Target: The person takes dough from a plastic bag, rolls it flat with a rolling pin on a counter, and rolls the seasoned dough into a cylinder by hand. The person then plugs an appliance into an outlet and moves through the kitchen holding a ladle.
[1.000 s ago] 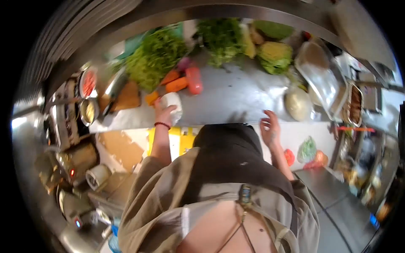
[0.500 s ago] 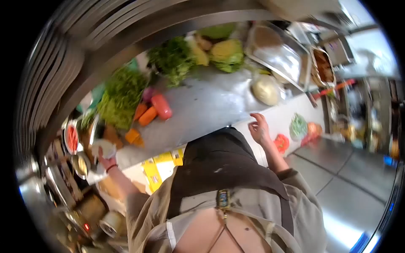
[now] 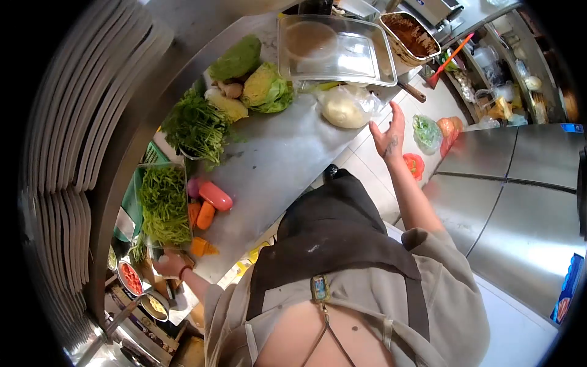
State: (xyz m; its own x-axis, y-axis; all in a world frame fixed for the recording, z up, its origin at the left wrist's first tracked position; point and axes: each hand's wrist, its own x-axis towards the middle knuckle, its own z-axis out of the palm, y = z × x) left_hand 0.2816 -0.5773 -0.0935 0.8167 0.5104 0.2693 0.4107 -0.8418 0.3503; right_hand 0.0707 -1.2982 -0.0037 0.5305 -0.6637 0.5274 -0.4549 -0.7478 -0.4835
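1. Left hand [image 3: 171, 265], lower left of the frame, at the lower end of a clear tray [image 3: 188, 199] of cut greens [image 3: 162, 205]. Its fingers are partly hidden; whether they grip anything cannot be told.
2. Right hand [image 3: 390, 142], right of centre, raised and empty, with thumb and fingers spread apart. It is near a pale round item in a clear bag [image 3: 344, 111], which rests at the edge of the worktop [image 3: 275, 159], upper centre.
3. Beside the tray, left of centre: a red cylindrical item [image 3: 216, 196], a carrot [image 3: 205, 216] and, nearer the left hand, an orange cut piece [image 3: 203, 247].
4. Lower left: a bowl of red pieces [image 3: 130, 279] and, just below it, a bowl of yellow pieces [image 3: 154, 307].
5. Upper centre: a leafy bunch [image 3: 194, 125], a head of lettuce [image 3: 267, 90] and a clear rectangular container [image 3: 361, 58].
6. Upper right: a brown-stained pan [image 3: 408, 33], beyond the container.
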